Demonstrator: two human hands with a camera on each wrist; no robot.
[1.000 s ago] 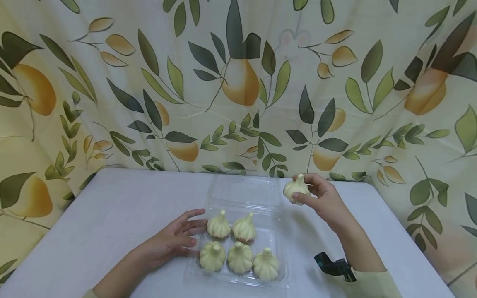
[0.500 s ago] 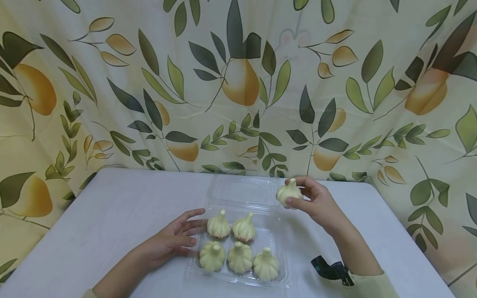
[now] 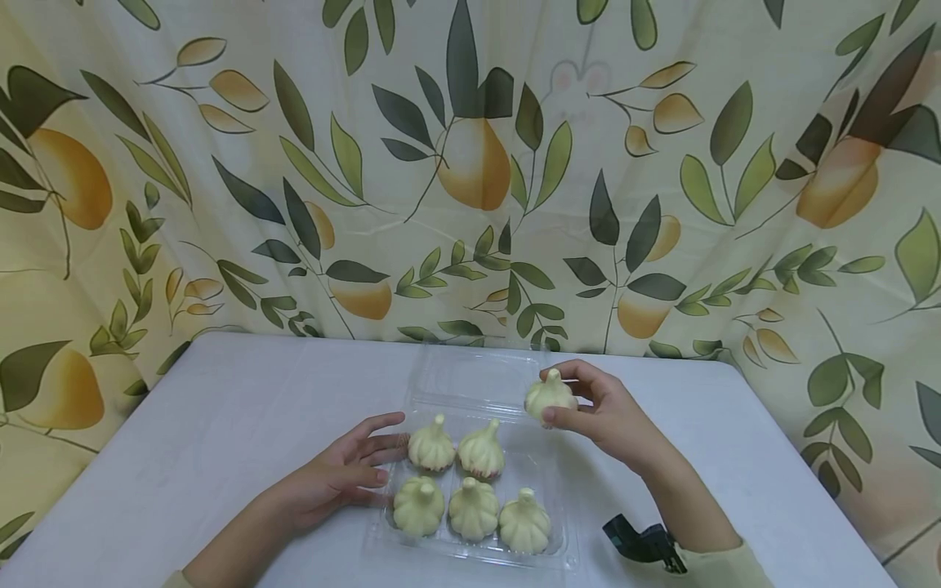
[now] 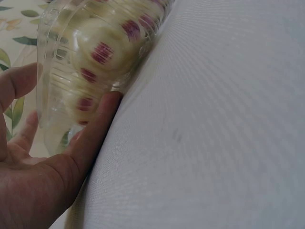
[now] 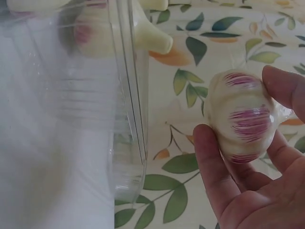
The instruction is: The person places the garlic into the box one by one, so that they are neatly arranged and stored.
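Note:
My right hand (image 3: pixel 610 416) pinches a garlic bulb (image 3: pixel 549 397) between thumb and fingers, stem up, above the back right corner of a clear plastic clamshell box (image 3: pixel 532 465). The right wrist view shows purple streaks on the underside of this held garlic bulb (image 5: pixel 243 117). My left hand (image 3: pixel 341 469) rests at the box's left side, fingers spread and fairly straight against its wall. Inside sit several pale garlic bulbs (image 3: pixel 474 508): a front row of three and two at the back left. The left wrist view shows my left hand (image 4: pixel 52 176) touching the box's side.
The box's clear lid (image 3: pixel 478 376) lies folded back toward the far edge of the white-covered table (image 3: pixel 294 384). Behind the table hangs a curtain (image 3: pixel 412 269) printed with fruit and leaves. A black wrist device (image 3: pixel 643 543) is strapped near my right sleeve.
My right hand has moved left and toward me with the garlic bulb, from beside the lid to over the box's back right corner. The left hand and the box stay still.

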